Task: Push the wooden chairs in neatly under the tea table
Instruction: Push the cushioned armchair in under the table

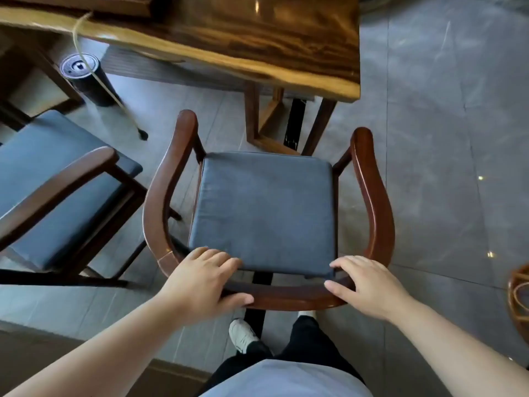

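A wooden chair point(372, 196) with a curved dark-brown armrest rail and a grey-blue seat cushion stands right in front of me, facing the tea table point(229, 32). Its seat sits short of the table's near edge, outside the tabletop. My left hand point(200, 285) grips the back rail on the left, fingers over the top and thumb along the outer side. On the rail's right part, my right hand point(369, 285) rests with fingers curled over it. A second wooden chair point(57, 179) with the same cushion stands to the left, turned at an angle.
The table's wooden leg frame point(257, 121) stands just beyond the chair's seat. A black cylinder point(86, 78) with a cord stands on the floor under the table at the left. A round wooden piece point(519, 296) shows at the right edge. Grey floor tiles spread to the right.
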Motion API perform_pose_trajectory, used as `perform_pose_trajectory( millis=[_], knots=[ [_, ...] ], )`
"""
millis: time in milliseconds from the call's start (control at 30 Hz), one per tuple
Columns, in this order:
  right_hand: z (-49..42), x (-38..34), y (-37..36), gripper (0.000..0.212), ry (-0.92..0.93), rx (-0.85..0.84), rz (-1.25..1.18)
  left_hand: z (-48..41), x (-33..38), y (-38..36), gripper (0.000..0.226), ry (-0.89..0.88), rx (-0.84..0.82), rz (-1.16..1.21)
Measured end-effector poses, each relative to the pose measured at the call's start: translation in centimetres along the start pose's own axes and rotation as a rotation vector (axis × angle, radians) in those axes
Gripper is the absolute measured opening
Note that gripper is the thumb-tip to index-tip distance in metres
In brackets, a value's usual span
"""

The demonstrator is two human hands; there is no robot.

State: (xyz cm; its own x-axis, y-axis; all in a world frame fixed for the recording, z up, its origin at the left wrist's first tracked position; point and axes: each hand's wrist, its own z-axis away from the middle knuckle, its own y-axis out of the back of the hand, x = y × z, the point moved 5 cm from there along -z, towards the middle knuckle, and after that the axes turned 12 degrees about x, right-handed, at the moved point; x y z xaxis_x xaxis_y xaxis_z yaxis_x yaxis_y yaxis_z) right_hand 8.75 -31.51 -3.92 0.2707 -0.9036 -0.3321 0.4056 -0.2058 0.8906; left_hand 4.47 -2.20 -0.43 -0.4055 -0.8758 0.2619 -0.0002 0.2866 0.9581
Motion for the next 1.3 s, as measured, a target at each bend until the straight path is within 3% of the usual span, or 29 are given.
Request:
perform_pose_trajectory(
  millis=[133,333,533,667,833,933,1067,1300],
  knots=[
    [0.2,0.3,-1.8,0.080,0.079,0.022,-0.127,0.5,1.3,-1.8,0.076,-0.096,-0.112,-0.008],
    [-0.9,0.5,-2.0,0.070,0.173,-0.054,-0.136,0.7,0.7,-2.8,0.034,-0.183,-0.144,0.002],
    [-1.0,0.2,-1.9,0.092,0.269,-0.219,-0.050,0.8,0.3,-2.8,0.024,-0.274,-0.127,-0.006],
    [-1.2,-0.7,-1.8,0.054,0.305,-0.002,-0.109,0.7,-0.7,-2.6,0.032,-0.248,-0.179,-0.046],
    [-2.4,-3.6,-2.8,0.026,0.274,0.079,-0.134,0.1,-4.3,-0.9,0.032,-0.120,-0.273,-0.110],
    [-3.6,-5.1,-2.9,0.028,0.241,0.087,-0.145,-0.5,-6.4,-0.3,0.036,-0.061,-0.373,-0.203],
    [-4.8,-5.6,-3.5,0.037,0.232,0.061,-0.162,-1.2,-7.5,0.8,0.033,0.003,-0.352,-0.219],
    [-5.8,-2.5,-3.9,0.041,0.270,-0.161,-0.131,-2.1,-4.6,0.1,0.028,0.043,-0.291,-0.228]
  ],
)
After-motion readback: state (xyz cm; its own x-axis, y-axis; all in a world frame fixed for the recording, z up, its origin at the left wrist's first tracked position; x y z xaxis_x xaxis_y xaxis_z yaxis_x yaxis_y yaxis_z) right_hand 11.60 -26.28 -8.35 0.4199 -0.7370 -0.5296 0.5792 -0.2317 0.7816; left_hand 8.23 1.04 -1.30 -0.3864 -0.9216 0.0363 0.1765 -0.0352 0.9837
